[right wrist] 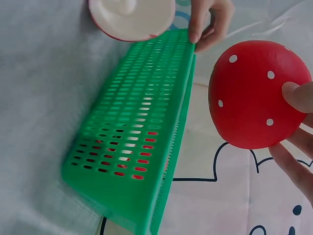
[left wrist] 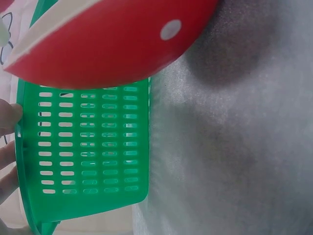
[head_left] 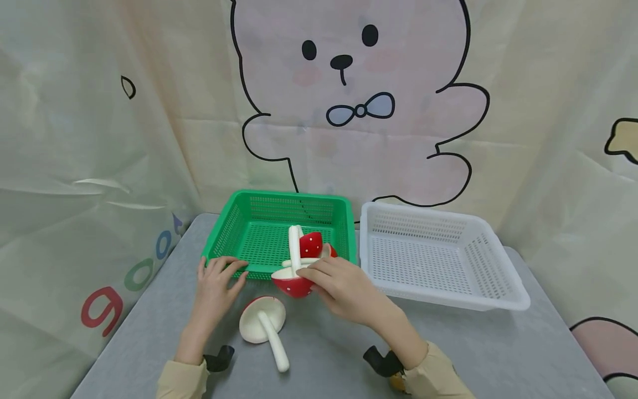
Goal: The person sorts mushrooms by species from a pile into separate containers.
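Observation:
My right hand (head_left: pixel 344 288) pinches the red, white-dotted cap of a toy mushroom (head_left: pixel 291 285), held cap down with its pale stem up at the green basket's front edge. In the right wrist view, thumb and fingers lie on the sides of that cap (right wrist: pixel 254 93). My left hand (head_left: pixel 216 288) grips the green basket (head_left: pixel 299 195) by its front left rim; the left wrist view shows fingertips (left wrist: pixel 9 115) over this edge. Inside the basket, at the right, are red mushroom caps (head_left: pixel 311 245), partly hidden. Another toy mushroom (head_left: pixel 262 321) lies on the table between my forearms, cream underside showing.
A white perforated basket (head_left: pixel 498 260) stands right of the green one. Both sit toward the back of the grey table (head_left: pixel 339 366). A printed curtain (head_left: pixel 199 160) hangs close behind and along the sides.

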Demonstrator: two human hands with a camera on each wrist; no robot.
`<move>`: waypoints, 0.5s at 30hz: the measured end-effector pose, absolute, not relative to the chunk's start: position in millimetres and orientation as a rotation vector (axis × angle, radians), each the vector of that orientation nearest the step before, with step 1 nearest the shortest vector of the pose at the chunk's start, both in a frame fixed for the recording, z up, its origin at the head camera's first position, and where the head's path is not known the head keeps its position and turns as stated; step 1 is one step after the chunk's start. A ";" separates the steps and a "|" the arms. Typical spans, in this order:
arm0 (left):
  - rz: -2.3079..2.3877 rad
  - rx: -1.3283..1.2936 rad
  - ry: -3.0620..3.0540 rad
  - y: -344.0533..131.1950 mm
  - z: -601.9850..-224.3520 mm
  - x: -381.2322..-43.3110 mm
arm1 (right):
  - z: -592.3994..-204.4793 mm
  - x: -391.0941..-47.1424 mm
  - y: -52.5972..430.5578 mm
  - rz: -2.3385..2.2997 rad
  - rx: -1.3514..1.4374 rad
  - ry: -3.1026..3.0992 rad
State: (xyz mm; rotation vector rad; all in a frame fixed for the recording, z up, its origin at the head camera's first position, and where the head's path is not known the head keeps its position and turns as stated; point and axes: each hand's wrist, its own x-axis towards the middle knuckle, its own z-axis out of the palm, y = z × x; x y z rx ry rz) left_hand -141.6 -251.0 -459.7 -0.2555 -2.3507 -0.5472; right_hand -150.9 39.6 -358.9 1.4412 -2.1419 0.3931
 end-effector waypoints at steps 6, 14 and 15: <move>-0.543 -0.253 -2.344 -250.8 -459.9 -142.2 | -351.0 -165.9 26.8 0.388 1.457 -2.168; -0.537 -0.240 -2.359 -250.7 -459.7 -141.7 | -356.7 -187.1 8.7 0.362 1.457 -2.172; -0.535 -0.240 -2.363 -250.6 -459.6 -141.7 | -358.0 -189.7 6.6 0.361 1.457 -2.174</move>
